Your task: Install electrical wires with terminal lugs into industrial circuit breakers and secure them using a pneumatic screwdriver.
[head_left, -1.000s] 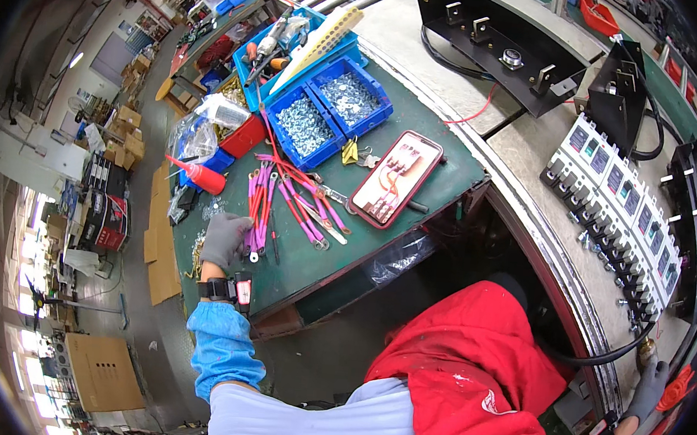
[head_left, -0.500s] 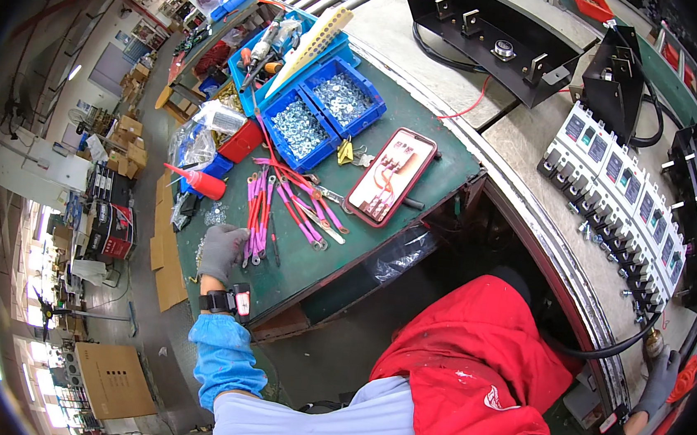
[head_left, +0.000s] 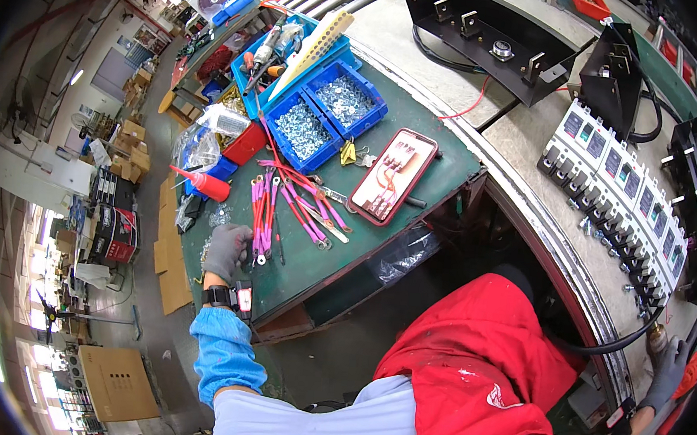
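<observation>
My left hand (head_left: 227, 251), in a grey glove, is on the green work surface (head_left: 302, 278) beside scattered washers (head_left: 218, 216). Its fingers are curled together; whatever is in them is hidden. Just right of it lie several pink-and-red cable leads (head_left: 262, 214) with metal ring lugs. Far off at the right edge, my gloved right hand (head_left: 666, 376) is next to a brass-coloured tool end (head_left: 657, 337) and an orange-red object (head_left: 689, 376). Its fingers are too small and distorted there to show whether it grips anything. A row of white circuit breakers (head_left: 620, 191) stands beyond it.
Two blue bins of small hardware (head_left: 298, 130) sit behind the leads, beside a blue tool tray (head_left: 250, 64). A phone (head_left: 393, 176) in a red case lies on the table. A red squeeze bottle (head_left: 209, 185) is at left. Black metal housings (head_left: 496, 44) rest on the far bench.
My left hand remains by the washers with its fingers curled, shifting only slightly. My right hand has moved a little at the right edge. The leads and bins look the same.
</observation>
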`<state>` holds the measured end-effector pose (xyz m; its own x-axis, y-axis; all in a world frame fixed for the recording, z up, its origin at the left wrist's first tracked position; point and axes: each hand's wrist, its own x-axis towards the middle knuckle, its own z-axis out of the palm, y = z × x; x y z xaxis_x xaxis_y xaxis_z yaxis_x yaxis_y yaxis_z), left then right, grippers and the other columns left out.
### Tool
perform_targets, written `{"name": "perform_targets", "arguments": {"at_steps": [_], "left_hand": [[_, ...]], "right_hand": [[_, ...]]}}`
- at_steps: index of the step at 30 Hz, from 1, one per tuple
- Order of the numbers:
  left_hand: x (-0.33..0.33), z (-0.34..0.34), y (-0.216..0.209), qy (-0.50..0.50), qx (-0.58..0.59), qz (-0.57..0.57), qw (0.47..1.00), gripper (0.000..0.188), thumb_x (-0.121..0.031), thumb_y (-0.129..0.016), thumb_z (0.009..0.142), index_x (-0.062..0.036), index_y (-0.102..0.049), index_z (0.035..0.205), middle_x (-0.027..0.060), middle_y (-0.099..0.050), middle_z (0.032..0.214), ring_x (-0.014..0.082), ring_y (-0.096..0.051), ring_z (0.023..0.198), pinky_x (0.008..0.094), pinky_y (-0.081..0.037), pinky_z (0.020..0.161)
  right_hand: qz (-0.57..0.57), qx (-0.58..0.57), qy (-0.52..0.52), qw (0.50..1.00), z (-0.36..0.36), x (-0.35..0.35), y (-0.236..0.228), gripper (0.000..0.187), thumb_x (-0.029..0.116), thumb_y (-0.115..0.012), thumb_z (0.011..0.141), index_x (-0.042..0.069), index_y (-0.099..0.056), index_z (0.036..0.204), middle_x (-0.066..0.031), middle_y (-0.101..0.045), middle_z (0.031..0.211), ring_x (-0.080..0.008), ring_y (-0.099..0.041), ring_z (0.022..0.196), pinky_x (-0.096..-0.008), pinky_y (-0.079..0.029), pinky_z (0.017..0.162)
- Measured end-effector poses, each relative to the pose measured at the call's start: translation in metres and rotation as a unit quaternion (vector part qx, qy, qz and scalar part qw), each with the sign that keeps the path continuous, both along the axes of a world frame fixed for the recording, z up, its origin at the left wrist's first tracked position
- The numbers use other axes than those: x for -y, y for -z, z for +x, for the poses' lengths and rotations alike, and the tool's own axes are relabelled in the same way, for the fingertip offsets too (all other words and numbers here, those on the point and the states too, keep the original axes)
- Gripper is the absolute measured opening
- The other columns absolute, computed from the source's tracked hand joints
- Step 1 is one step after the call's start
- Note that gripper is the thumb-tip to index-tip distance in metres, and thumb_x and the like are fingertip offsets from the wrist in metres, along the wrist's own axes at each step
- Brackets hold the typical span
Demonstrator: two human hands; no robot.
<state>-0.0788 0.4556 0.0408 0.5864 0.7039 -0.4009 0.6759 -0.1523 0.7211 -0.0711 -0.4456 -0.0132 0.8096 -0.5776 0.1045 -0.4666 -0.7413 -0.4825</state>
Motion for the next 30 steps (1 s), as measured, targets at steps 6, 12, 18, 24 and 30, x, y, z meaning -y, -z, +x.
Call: {"name": "perform_targets", "arguments": {"at_steps": [6, 12, 18, 24, 30], "left_hand": [[0.007, -0.001, -0.009, 0.033, -0.006, 0.027, 0.999, 0.015, -0.019, -0.066, 0.082, -0.0054, -0.064, 0.076, -0.0041, -0.048, 0.054, 0.0065, -0.042, 0.04, 0.0231, -0.028, 0.036], [0.001, 0.007, -0.009, 0.01, 0.001, -0.096, 0.995, 0.014, -0.018, -0.065, 0.082, -0.0094, -0.061, 0.072, -0.0062, -0.046, 0.053, 0.0056, -0.039, 0.041, 0.0226, -0.025, 0.036], [-0.003, 0.009, -0.003, -0.014, 0.004, -0.12, 0.993, 0.012, -0.016, -0.061, 0.079, -0.012, -0.058, 0.068, -0.0077, -0.041, 0.052, 0.0056, -0.035, 0.039, 0.0234, -0.021, 0.036], [0.001, -0.004, -0.015, 0.006, 0.066, -0.065, 0.996, 0.012, -0.014, -0.058, 0.078, -0.0095, -0.056, 0.067, -0.005, -0.042, 0.05, 0.0064, -0.035, 0.036, 0.0238, -0.023, 0.033], [0.031, -0.012, -0.04, -0.035, 0.137, -0.044, 0.989, 0.011, -0.015, -0.059, 0.079, -0.0067, -0.057, 0.072, -0.005, -0.042, 0.051, 0.0058, -0.036, 0.037, 0.0228, -0.023, 0.033]], "right_hand": [[-0.106, 0.02, -0.062, 0.992, 0.003, 0.008, 0.004, 0.04, 0.032, -0.051, 0.096, -0.001, -0.055, 0.118, -0.0171, -0.061, 0.105, -0.026, -0.058, 0.097, -0.0319, -0.045, 0.084], [-0.092, 0.013, -0.044, 0.995, 0.0, -0.004, -0.005, 0.038, 0.03, -0.049, 0.097, 0.001, -0.054, 0.122, -0.0172, -0.058, 0.117, -0.0281, -0.056, 0.109, -0.0313, -0.042, 0.091], [-0.062, -0.029, -0.056, 0.996, 0.001, -0.006, -0.008, 0.042, 0.035, -0.052, 0.096, 0.0, -0.054, 0.119, -0.017, -0.059, 0.114, -0.0264, -0.055, 0.111, -0.0297, -0.041, 0.094], [-0.148, 0.037, -0.08, 0.985, 0.004, 0.0, 0.0, 0.036, 0.029, -0.052, 0.097, 0.001, -0.055, 0.12, -0.0125, -0.06, 0.114, -0.0226, -0.056, 0.104, -0.0292, -0.041, 0.091], [-0.137, 0.085, -0.069, 0.985, 0.011, -0.027, -0.017, 0.038, 0.027, -0.052, 0.098, 0.001, -0.055, 0.124, -0.011, -0.059, 0.12, -0.0187, -0.054, 0.109, -0.0286, -0.041, 0.094]]}}
